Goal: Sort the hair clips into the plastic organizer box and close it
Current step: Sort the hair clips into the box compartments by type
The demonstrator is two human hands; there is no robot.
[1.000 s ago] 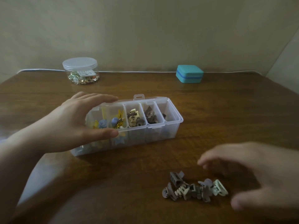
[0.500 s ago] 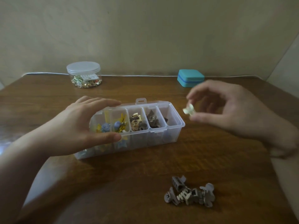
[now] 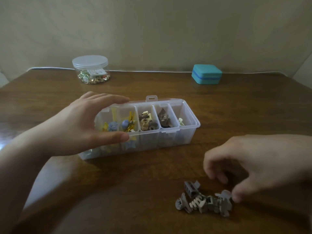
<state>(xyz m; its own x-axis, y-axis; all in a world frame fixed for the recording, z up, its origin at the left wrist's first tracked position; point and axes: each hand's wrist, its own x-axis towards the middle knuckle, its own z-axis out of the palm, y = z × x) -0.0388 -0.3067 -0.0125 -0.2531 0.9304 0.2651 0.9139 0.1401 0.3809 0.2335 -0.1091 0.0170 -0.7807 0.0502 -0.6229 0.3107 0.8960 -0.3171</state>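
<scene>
A clear plastic organizer box (image 3: pixel 170 141) lies open on the wooden table, its compartments holding yellow, blue, beige and brown hair clips. One pale clip (image 3: pixel 181 121) lies in the rightmost compartment. My left hand (image 3: pixel 87 125) grips the box's left end, fingers on the far wall and thumb on the near wall. A small pile of grey and beige hair clips (image 3: pixel 205 200) sits near the table's front. My right hand (image 3: pixel 249 164) hovers just right of the pile, fingers curled down and holding nothing, thumb tip at a grey clip.
A round clear jar (image 3: pixel 91 70) with a lid and shiny small items stands at the back left. A teal case (image 3: pixel 206 74) sits at the back right. A white cable runs along the table's far edge by the wall.
My right hand carried a pale clip over to the box, let it go in the rightmost compartment, and came back down to the pile. The left hand kept its hold on the box.
</scene>
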